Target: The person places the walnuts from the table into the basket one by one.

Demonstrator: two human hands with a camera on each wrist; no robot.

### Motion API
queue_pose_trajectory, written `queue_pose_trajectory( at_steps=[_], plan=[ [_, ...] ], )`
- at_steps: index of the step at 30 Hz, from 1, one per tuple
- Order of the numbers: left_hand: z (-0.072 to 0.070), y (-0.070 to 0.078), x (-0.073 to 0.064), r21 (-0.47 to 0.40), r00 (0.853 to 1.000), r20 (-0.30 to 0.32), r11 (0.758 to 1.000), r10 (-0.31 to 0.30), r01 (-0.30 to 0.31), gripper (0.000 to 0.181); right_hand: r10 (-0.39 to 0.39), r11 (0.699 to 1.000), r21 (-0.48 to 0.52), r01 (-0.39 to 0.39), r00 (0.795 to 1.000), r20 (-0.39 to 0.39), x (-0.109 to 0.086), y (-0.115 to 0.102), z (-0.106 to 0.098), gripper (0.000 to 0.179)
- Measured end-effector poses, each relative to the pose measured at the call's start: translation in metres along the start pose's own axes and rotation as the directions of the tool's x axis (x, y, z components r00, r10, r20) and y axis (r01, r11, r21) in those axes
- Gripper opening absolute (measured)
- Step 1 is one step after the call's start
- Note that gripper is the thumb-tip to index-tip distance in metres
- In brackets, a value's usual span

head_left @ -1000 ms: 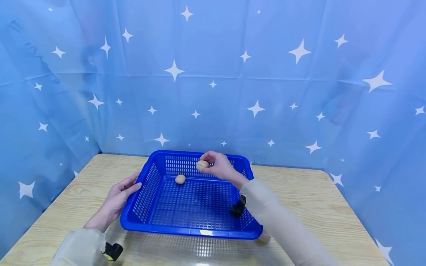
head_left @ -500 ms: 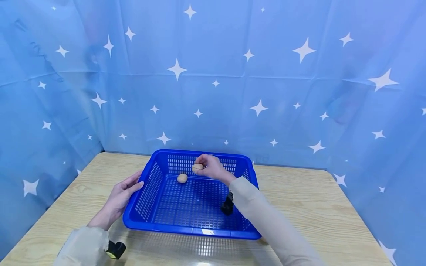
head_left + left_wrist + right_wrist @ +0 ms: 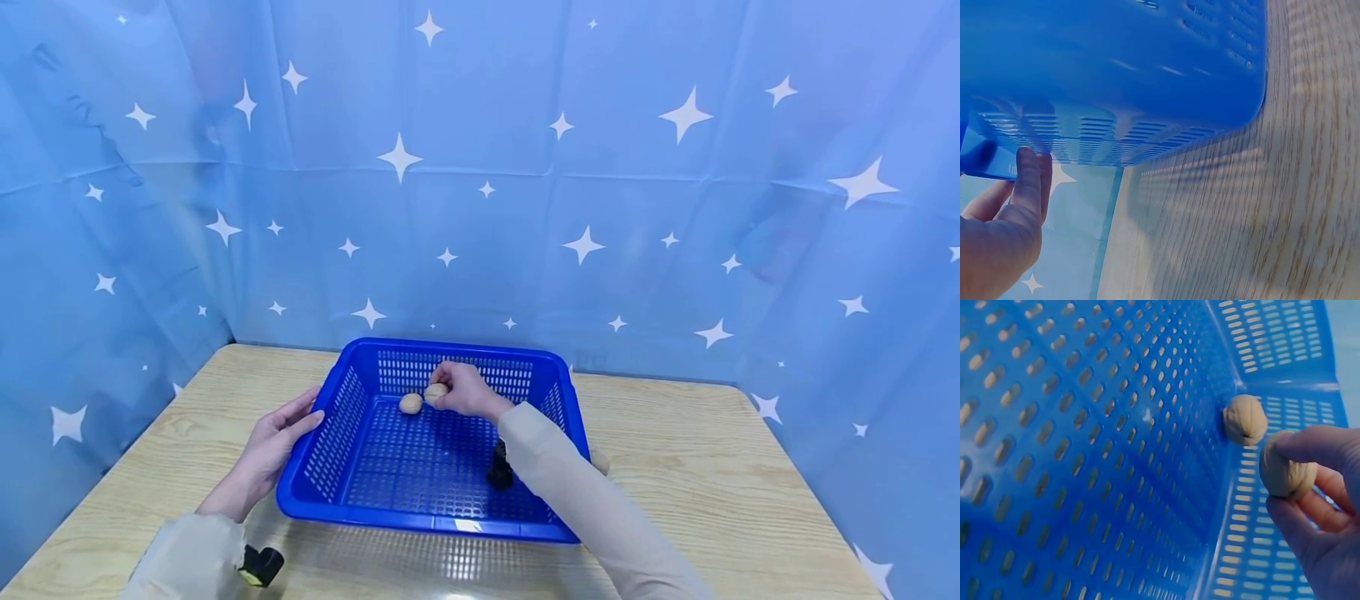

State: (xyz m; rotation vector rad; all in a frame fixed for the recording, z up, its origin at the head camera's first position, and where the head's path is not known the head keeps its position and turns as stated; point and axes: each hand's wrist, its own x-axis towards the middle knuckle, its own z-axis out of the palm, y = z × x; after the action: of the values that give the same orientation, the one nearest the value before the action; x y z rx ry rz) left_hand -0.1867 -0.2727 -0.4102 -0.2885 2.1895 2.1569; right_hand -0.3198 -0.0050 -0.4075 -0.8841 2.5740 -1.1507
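My left hand [image 3: 270, 442] grips the left rim of a blue plastic basket [image 3: 431, 522], thumb over the rim and fingers against its outer wall, as the left wrist view shows. Inside the basket, near its back wall, my right hand [image 3: 468, 390] pinches a walnut [image 3: 1285, 469] between thumb and fingers. Another walnut [image 3: 410, 403] lies on the basket floor just left of the held one. The right wrist view shows that second walnut [image 3: 1245, 420] close by, against the perforated wall.
A wood-grain table [image 3: 697, 467] carries the basket. Past the basket's right side, partly hidden by the right sleeve, lies another tan, rounded object [image 3: 600, 461]. A blue curtain [image 3: 480, 108] with white stars hangs behind and at both sides.
My right hand has moved left and down into the basket with its walnut, bringing it beside the walnut on the floor. The left hand keeps its grip on the rim.
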Motion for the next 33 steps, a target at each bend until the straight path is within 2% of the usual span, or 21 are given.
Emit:
queue_pose_trajectory(
  at_steps=[7,13,17,27,33],
  plan=[
    [0.001,0.0,0.0,-0.005,1.0,0.0,1.0,0.009,-0.009,0.065,0.034,0.999,-0.012,-0.034,0.999,0.02,0.002,0.002,0.005,0.022],
    [0.001,0.0,0.0,-0.023,1.0,0.009,1.0,0.014,-0.014,0.064,0.017,0.998,-0.06,-0.014,0.998,0.053,0.0,0.005,0.009,0.024],
    [0.001,0.0,0.0,-0.014,1.0,0.005,1.0,0.014,-0.014,0.064,0.011,0.994,-0.11,-0.006,0.999,0.047,0.0,0.005,0.011,0.024],
    [0.001,0.0,-0.001,-0.014,1.0,0.011,1.0,0.017,-0.017,0.065,0.028,0.99,-0.138,-0.021,0.998,0.048,-0.002,0.006,0.014,0.022],
    [0.001,0.0,-0.001,-0.018,1.0,0.007,1.0,0.019,-0.019,0.065,0.023,0.981,-0.193,-0.016,0.999,0.034,-0.002,0.004,0.014,0.021]
  ],
)
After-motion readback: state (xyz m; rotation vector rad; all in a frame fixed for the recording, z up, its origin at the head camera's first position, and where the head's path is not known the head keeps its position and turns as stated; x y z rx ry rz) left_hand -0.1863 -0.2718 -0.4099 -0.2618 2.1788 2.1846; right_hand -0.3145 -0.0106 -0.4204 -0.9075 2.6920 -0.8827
